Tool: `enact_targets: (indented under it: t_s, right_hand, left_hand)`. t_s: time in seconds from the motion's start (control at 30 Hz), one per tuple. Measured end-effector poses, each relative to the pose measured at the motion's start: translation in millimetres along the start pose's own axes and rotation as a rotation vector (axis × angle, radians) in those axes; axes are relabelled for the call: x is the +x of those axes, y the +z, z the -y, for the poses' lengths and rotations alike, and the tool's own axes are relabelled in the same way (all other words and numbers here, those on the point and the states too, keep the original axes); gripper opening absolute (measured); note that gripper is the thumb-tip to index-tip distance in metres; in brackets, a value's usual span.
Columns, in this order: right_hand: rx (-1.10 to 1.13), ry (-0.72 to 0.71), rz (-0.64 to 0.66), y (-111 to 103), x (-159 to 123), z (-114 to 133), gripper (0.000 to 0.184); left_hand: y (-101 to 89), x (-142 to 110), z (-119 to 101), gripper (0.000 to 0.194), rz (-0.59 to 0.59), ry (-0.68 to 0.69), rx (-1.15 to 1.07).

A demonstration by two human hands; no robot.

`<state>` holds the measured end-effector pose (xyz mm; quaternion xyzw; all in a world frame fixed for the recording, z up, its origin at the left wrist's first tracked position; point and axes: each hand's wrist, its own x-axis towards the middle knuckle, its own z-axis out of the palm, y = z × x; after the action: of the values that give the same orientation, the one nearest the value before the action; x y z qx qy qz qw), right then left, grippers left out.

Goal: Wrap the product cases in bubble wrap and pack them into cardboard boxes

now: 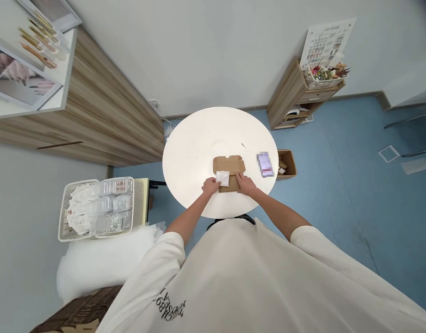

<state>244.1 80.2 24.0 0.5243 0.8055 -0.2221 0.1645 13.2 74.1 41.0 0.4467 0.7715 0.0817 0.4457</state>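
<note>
On the round white table point(192, 138) lies a small brown cardboard box point(229, 164), its lid folded back away from me. A flat white packet point(222, 178) is over the left part of the box, pinched at its lower left corner by my left hand point(210, 185). I cannot tell whether the packet rests on the cardboard or is held just above it. At the box's right edge is my right hand point(246, 184), its fingers against the cardboard near the fold; how firmly they grip is too small to make out.
A phone point(265, 164) with a blurred-out screen lies on the table's right side. Below the right edge stands an open carton point(287, 164). White baskets point(97, 208) of clear cases and a roll of white wrap point(101, 259) are at my left. A wooden cabinet point(289, 95) stands behind right.
</note>
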Motion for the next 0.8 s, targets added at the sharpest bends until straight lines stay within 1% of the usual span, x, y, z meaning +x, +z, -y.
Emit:
enact_targets:
  t_s: [0.07, 0.17, 0.27, 0.37, 0.47, 0.53, 0.57, 0.6, 0.67, 0.73, 0.8]
  right_hand:
    - [0.009, -0.004, -0.002, -0.3, -0.8, -0.2, 0.118]
    - [0.019, 0.000, -0.004, -1.1, -2.8, 0.4, 0.123]
    - [0.025, 0.005, -0.002, -2.2, -4.6, 1.6, 0.122]
    - [0.031, 0.008, 0.000, -3.1, -5.4, 2.3, 0.121]
    - [0.031, 0.008, -0.003, -2.8, -5.2, 2.1, 0.120]
    - [0.022, 0.008, -0.005, -2.1, -5.2, 1.5, 0.119]
    - [0.017, 0.008, -0.006, -1.7, -5.6, 1.0, 0.118]
    - [0.014, 0.008, -0.008, -1.3, -6.4, 0.5, 0.116]
    - [0.012, 0.005, -0.012, -0.6, -9.9, -0.9, 0.113]
    - [0.017, -0.006, -0.023, -0.3, -15.6, -2.8, 0.109]
    - [0.043, -0.011, -0.065, -0.8, -21.9, -5.5, 0.100]
  left_hand:
    - [16.7, -4.4, -5.6, 0.015, 0.028, -0.022, 0.159]
    - [35.4, -6.8, -14.2, 0.014, 0.068, 0.003, 0.295]
    - [47.6, -10.1, -20.1, 0.015, 0.079, 0.044, 0.386]
    - [52.5, -17.1, -20.6, 0.018, 0.032, 0.104, 0.475]
    - [49.2, -22.5, -16.8, 0.027, -0.067, 0.222, 0.537]
    - [42.6, -21.1, -13.8, 0.026, -0.143, 0.270, 0.504]
    - [38.4, -18.4, -12.4, 0.026, -0.175, 0.269, 0.463]
    - [33.8, -14.4, -11.2, 0.026, -0.201, 0.250, 0.411]
    - [24.5, -3.7, -8.7, 0.031, -0.226, 0.158, 0.291]
    - [16.2, 8.3, -5.6, 0.037, -0.207, 0.068, 0.174]
    - [10.4, 19.2, -2.1, 0.041, -0.167, 0.026, 0.047]
